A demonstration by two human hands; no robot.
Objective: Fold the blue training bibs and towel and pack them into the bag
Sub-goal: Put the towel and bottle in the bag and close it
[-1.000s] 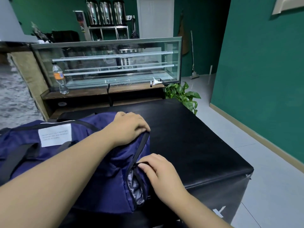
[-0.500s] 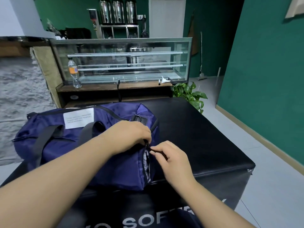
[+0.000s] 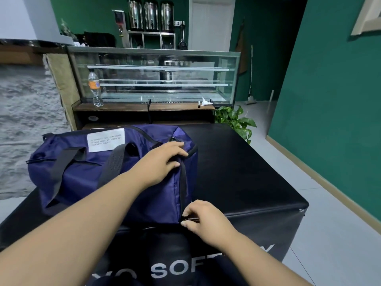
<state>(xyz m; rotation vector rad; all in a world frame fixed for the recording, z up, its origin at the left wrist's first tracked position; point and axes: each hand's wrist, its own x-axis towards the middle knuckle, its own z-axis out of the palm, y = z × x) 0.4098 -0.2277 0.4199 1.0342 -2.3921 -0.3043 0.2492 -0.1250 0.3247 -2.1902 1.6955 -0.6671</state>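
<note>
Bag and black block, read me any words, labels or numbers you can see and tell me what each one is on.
"SOF", large pale letters on the black block's front face; the letters either side are hidden by the arms.
White label on the navy bag: several printed lines, too small to read.
Orange label on the bottle: too blurred to read.

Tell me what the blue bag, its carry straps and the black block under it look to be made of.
Blue bag: thin woven synthetic, likely nylon or polyester; slight sheen, soft creases.
Carry straps: flat black webbing, matte.
Black block: padded, covered in smooth faux leather or vinyl, judging by its dull gloss and stitched edge; the filling is hidden.
</note>
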